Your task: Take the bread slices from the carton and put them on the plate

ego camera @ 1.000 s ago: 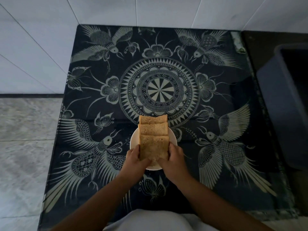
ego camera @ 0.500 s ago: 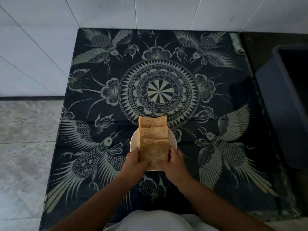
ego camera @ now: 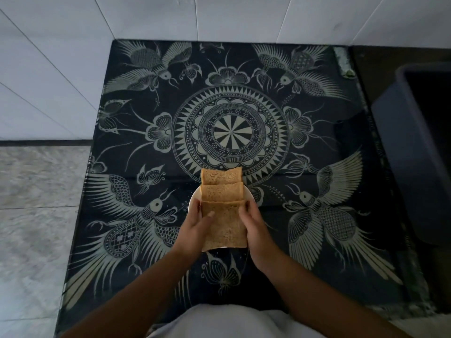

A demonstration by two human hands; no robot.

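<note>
1. Where the view begins, at 6 o'clock, a pale garment (ego camera: 227,320) fills the bottom edge, with two bare forearms reaching forward from it.
2. Left hand (ego camera: 195,228): fingers curled partly closed, thumb lying on top of the nearest bread slice (ego camera: 224,228), gripping its left edge.
3. Right hand (ego camera: 256,230): likewise partly closed, thumb on the slice's top face, fingers wrapped against its right edge.
4. Nearest bread slice: brown, roughly rectangular, held between both hands over the near part of the plate (ego camera: 194,198); its near end overhangs the plate rim toward 6 o'clock. Whether it rests on the plate or is held just above it cannot be told.
5. Plate: white, round, mostly covered; bare rim visible at its 9 and 3 o'clock sides.
6. Middle bread slice (ego camera: 222,192): lying on the plate, partly overlapped by the nearest slice.
7. Far bread slice (ego camera: 221,176): at the plate's 12 o'clock edge, overlapped by the middle slice, its far end reaching past the rim.
8. Counter (ego camera: 329,167): dark surface patterned with pale birds, butterflies, flowers and a central mandala (ego camera: 230,136) just beyond the bread at 12 o'clock.
9. Dark bin (ego camera: 405,147): at 3 o'clock, beside the counter's right edge; contents not visible.
10. White tiled wall (ego camera: 170,18): at 12 o'clock, behind the counter; grey floor (ego camera: 36,191) at 9 o'clock.
</note>
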